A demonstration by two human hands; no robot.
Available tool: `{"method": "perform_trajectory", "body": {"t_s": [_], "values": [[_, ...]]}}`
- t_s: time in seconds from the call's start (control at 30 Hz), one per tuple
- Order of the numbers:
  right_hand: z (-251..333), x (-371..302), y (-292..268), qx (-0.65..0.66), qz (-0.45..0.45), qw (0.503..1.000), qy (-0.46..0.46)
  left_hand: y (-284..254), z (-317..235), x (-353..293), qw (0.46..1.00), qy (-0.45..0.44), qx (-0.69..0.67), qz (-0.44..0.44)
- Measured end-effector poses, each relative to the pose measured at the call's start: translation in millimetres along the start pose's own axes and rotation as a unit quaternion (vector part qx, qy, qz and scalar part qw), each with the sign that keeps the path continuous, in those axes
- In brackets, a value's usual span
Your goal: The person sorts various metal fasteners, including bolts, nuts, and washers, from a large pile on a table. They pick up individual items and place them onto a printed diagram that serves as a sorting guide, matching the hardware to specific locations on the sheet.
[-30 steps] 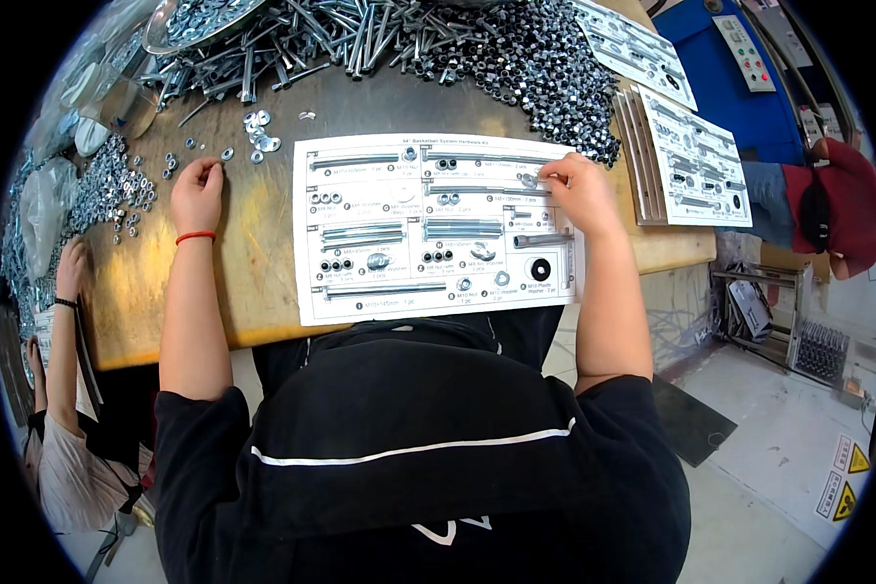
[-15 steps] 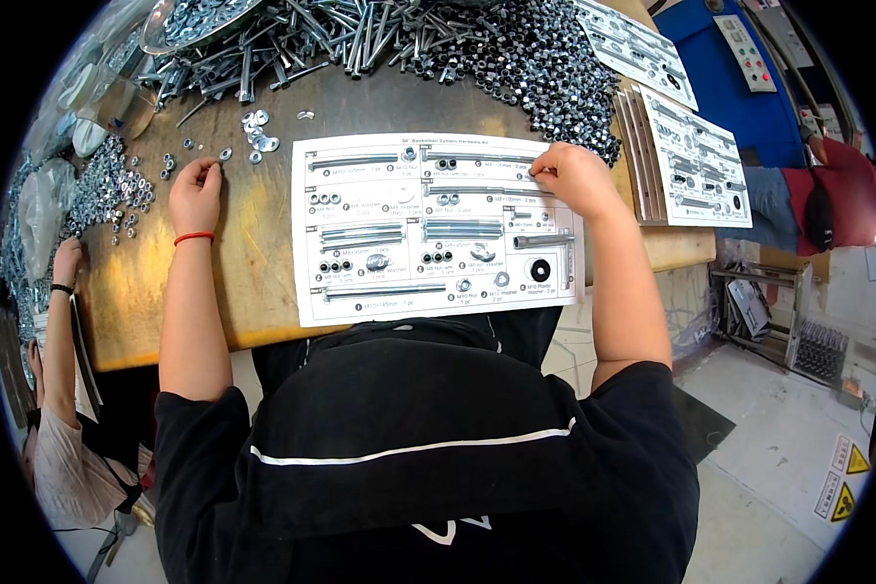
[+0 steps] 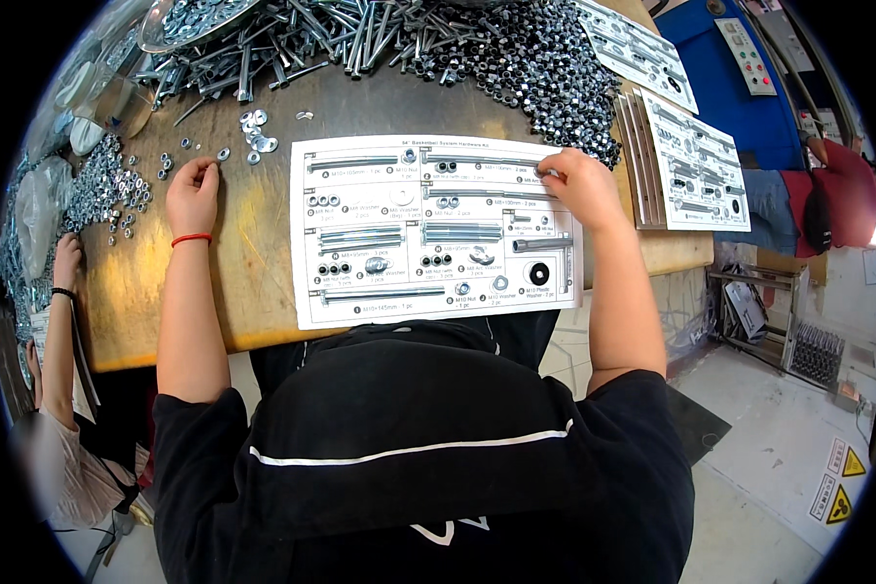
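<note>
A white hardware card [image 3: 355,214] lies at the table's front edge, covered with rows of bolts, nuts and washers, some in black. My right hand [image 3: 586,190] rests over its upper right corner, thumb and fingers pinched together above the top row of long bolts. Whatever those fingertips hold is too small to make out. Left of the card, my left hand [image 3: 193,200], with a red cord at the wrist, lies on the table. Its fingers are curled together and their contents are hidden. Just beyond them is a single washer [image 3: 224,154], near a small group of loose washers [image 3: 260,143].
Long bolts [image 3: 360,39] and dark nuts [image 3: 555,88] are heaped along the back. More nuts [image 3: 97,180] spread at the left, below a clear bag. Stacked cards [image 3: 696,165] stand at the right. A co-worker's hand [image 3: 67,261] reaches in from the left; another person [image 3: 837,200] is at far right.
My right hand has shifted slightly to the right at the card's upper corner, fingers still pinched. My left hand stays almost in place.
</note>
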State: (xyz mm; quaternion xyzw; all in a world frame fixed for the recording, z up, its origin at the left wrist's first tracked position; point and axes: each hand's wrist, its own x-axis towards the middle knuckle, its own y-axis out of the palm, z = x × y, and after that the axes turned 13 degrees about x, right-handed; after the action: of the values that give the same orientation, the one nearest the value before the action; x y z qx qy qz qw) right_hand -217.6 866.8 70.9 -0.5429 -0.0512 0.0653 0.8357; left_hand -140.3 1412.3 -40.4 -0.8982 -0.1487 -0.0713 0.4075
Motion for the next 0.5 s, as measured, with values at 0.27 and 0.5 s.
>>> {"method": "perform_trajectory", "body": {"t_s": [0.27, 0.5], "values": [[-18, -80, -9, 0.093, -0.202, 0.965, 0.142, -35, -49, -70, 0.994, 0.032, 0.06, 0.087], [0, -140, 54, 0.3, -0.211, 0.899, 0.24, -34, -134, -161, 0.969, 0.003, -0.045, 0.241]]}}
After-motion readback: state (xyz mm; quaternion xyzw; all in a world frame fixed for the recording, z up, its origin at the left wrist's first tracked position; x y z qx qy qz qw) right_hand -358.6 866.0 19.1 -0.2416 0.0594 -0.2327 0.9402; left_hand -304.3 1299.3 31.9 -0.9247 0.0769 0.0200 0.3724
